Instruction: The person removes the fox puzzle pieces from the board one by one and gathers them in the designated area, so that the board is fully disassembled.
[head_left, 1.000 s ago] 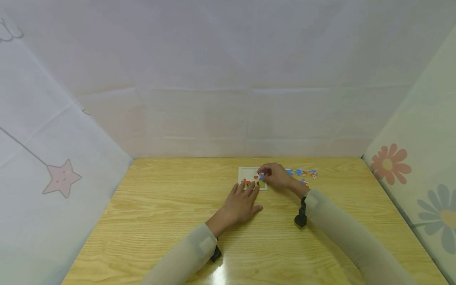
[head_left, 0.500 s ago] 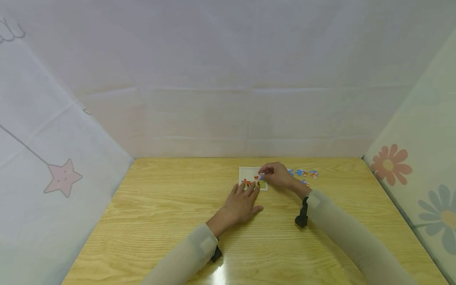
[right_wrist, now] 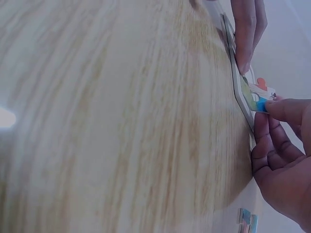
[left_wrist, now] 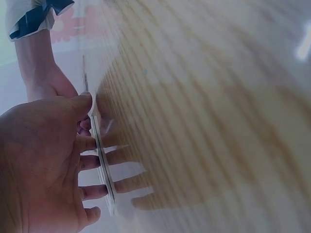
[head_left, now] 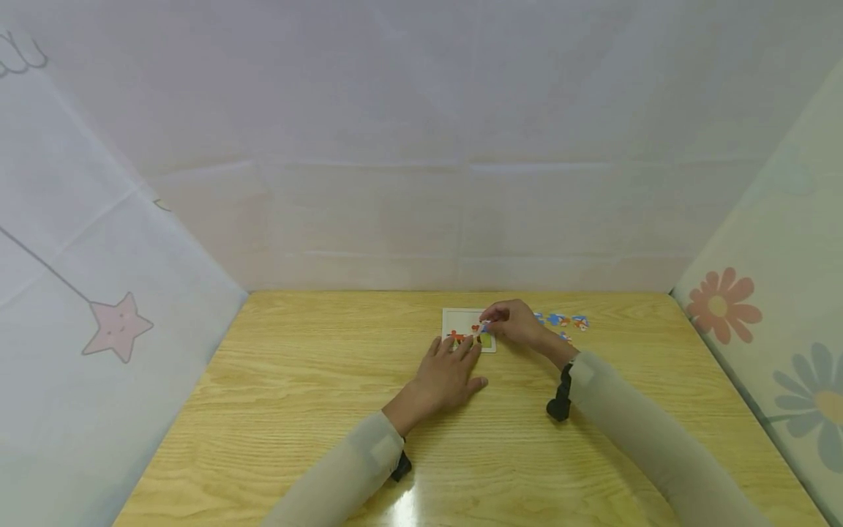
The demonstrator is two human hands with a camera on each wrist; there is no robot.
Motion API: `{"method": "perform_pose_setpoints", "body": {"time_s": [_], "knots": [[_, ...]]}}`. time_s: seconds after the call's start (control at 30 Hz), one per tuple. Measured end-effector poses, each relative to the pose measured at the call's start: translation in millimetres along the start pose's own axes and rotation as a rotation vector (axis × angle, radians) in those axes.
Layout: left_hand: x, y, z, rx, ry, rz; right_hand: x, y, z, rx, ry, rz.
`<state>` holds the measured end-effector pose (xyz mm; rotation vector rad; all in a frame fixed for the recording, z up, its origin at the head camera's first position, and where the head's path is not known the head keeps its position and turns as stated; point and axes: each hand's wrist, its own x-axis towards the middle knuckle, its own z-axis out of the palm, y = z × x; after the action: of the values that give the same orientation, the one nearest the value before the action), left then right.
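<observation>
A shallow white puzzle tray (head_left: 459,315) lies flat near the back of the table, with red and green pieces fitted along its front part. My left hand (head_left: 446,375) rests palm down, fingers spread and straight, fingertips on the tray's near side. At the tray's right side my right hand (head_left: 516,324) pinches a puzzle piece (right_wrist: 262,104), partly blue, between thumb and fingers. In the right wrist view this piece is tilted over the tray beside a green piece (right_wrist: 249,96). My fingers hide part of it.
Several loose blue, white and orange puzzle pieces (head_left: 558,320) lie on the wooden table (head_left: 316,380) to the right of the tray, beyond my right hand. A pale cloth wall (head_left: 369,219) stands along the back edge, with others at both sides.
Both hands stay almost in place. My right hand still pinches the piece at the tray's right side, with only slight finger movement; the whole view has shifted a little.
</observation>
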<state>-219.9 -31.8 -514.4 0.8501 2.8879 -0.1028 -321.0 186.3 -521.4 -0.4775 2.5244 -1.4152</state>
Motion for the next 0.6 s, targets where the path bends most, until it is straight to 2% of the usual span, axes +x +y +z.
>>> {"method": "perform_pose_setpoints", "body": {"time_s": [0.4, 0.6], "knots": [[1.4, 0.5, -2.7, -0.009, -0.01, -0.008, -0.5, -4.8, 0.0, -0.002, 0.045, 0.061], [1.2, 0.6, -3.1, -0.001, -0.001, -0.008, -1.1, -4.8, -3.3, 0.045, 0.028, 0.06]]}}
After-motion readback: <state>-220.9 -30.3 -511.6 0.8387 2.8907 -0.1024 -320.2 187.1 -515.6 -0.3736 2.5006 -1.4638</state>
